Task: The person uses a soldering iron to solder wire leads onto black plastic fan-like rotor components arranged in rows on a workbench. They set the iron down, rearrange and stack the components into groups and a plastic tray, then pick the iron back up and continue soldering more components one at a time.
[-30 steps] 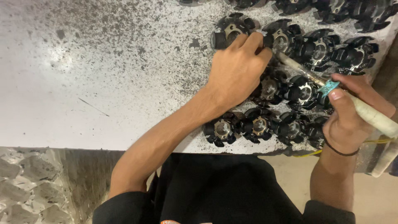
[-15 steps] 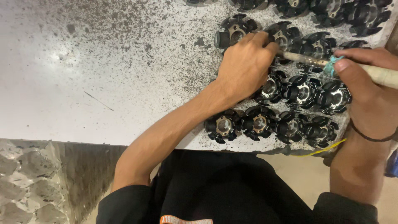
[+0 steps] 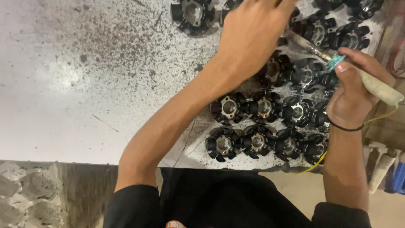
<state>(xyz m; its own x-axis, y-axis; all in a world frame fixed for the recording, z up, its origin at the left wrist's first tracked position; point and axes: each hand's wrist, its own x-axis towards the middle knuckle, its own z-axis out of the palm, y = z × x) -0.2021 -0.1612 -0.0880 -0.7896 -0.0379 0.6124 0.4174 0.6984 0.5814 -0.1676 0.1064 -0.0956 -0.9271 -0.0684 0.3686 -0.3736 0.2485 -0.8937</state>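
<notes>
We pressed our left hand [image 3: 253, 38], fingers curled, onto black star-shaped metal parts [image 3: 263, 107] on the speckled white worktop [image 3: 63, 84]; our right hand [image 3: 352, 93] gripped a pale-handled brush [image 3: 375, 86].

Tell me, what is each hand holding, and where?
The right hand grips a brush by its pale handle, fingers near the teal band. The left hand rests on the black parts; whether it grips one cannot be told.
</notes>
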